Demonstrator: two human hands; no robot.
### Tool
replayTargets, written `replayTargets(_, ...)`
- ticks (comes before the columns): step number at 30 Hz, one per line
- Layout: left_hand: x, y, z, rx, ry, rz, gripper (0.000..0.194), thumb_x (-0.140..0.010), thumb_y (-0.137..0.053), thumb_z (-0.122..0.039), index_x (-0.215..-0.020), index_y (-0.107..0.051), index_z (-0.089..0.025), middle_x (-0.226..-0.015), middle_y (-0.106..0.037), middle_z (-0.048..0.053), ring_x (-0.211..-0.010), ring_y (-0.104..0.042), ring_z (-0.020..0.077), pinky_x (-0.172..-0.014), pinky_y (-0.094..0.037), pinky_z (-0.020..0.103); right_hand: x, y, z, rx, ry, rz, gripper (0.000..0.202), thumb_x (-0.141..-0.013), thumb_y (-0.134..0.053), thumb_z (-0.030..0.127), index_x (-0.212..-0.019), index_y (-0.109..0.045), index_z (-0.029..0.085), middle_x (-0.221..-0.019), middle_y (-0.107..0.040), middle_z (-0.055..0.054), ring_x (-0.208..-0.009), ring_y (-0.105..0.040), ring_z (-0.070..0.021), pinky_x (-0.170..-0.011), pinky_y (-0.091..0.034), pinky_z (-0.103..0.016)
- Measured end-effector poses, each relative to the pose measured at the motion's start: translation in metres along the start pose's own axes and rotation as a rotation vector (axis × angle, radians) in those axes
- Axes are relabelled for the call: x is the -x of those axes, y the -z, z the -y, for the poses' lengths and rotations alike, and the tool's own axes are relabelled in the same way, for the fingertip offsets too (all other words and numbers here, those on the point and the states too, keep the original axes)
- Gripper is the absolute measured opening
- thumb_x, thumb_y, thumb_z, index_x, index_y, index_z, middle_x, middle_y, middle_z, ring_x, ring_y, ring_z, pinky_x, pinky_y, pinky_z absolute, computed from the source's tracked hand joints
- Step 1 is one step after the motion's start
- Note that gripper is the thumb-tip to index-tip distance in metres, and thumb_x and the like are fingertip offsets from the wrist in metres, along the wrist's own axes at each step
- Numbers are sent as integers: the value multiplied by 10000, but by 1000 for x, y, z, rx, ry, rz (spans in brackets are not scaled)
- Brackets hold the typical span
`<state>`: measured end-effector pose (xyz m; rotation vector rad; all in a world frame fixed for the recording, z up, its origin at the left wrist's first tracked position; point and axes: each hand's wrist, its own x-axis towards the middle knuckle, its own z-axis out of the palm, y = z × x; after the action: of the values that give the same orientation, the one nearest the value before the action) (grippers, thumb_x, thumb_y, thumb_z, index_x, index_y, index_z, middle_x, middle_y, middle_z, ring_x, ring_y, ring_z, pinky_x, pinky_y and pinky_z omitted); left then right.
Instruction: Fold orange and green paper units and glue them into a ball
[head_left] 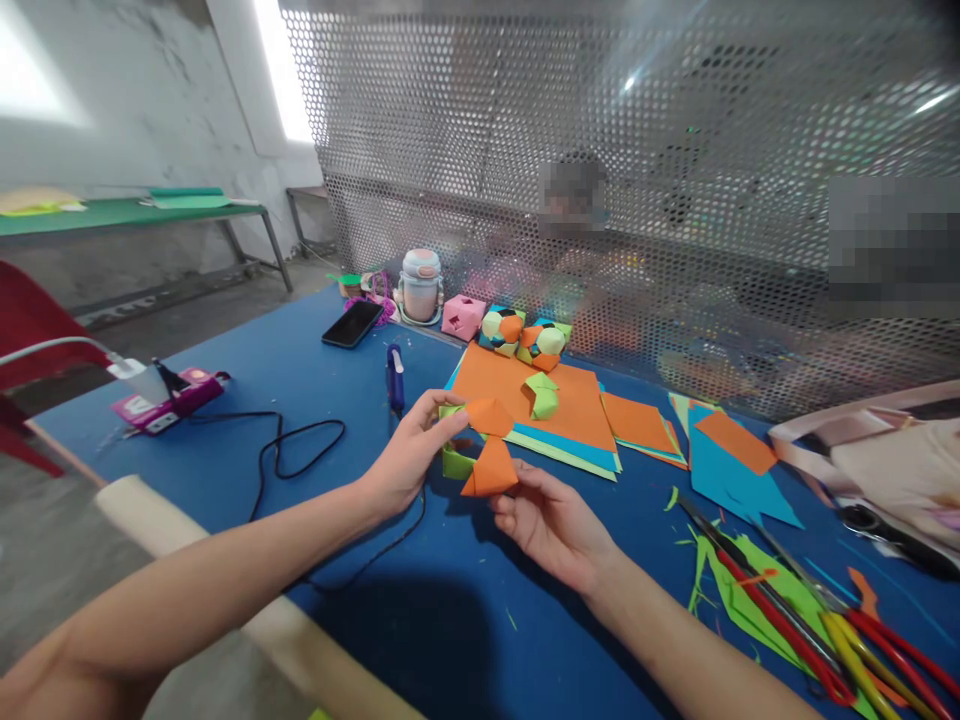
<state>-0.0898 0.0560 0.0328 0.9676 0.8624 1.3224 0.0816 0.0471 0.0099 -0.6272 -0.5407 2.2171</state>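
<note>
Between my two hands is a folded paper model [491,465] with orange and green parts, raised a little above the blue table. My left hand [409,445] pinches its upper left side, thumb on the orange part. At the lower right, the fingers of my right hand [551,520] are closed on its orange corner. Just beyond lies a loose green folded paper piece [543,396] on a stack of orange, blue and green sheets [536,385]. A blue glue gun [395,378] stands on the table left of the stack.
Scissors with red handles [780,610] and yellow-handled ones [855,650] lie over green scraps at right. Finished paper balls [501,328], a pink paper cube [463,316], a bottle [421,285] and a phone [352,324] stand or lie farther back. A black cord runs from a purple power strip [169,400].
</note>
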Motion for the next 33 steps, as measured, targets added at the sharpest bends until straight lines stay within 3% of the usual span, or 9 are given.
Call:
replayTargets(9,-5,4,2,57,84,-30,288,-688,-715,-346,-779,-493,-186,-659,-520,-60,-543,-515,55,-506,-435,164,-1,2,0,34,-18,-66,121,-715,-661,153,-788,-564,154,-682,-672,-3,-533,-637,-118,-499,-512,-214)
replayTargets(16,-9,6,0,60,176,-35,392,-713,-698,-279,-1080,-597,-187,-880,-619,26,-665,-589,89,-526,-464,177,-2,3,-1,37,-16,-79,114,-734,-645,161,-808,-558,157,-678,-674,-6,-532,-637,-118,-502,-509,-216)
replayTargets(22,-13,9,1,64,187,24,283,-706,-698,-274,-940,-640,-126,-801,-634,41,-643,-602,116,-488,-462,188,-1,0,0,18,-2,-84,95,-744,-634,163,-800,-557,156,-662,-672,-4,-521,-629,-113,-497,-507,-211)
replayTargets(30,-12,11,3,67,211,57,214,-711,-700,-314,-826,-577,-182,-767,-604,-13,-600,-582,87,-484,-500,183,-1,-1,2,4,-2,-54,86,-763,-628,175,-820,-571,144,-685,-679,-17,-517,-624,-103,-496,-515,-199)
replayTargets(33,-12,10,2,66,210,58,213,-713,-695,-279,-878,-594,-192,-790,-620,-4,-600,-588,93,-483,-497,185,-2,-1,1,1,5,-52,83,-762,-626,173,-820,-576,140,-683,-677,-19,-509,-621,-101,-484,-513,-194)
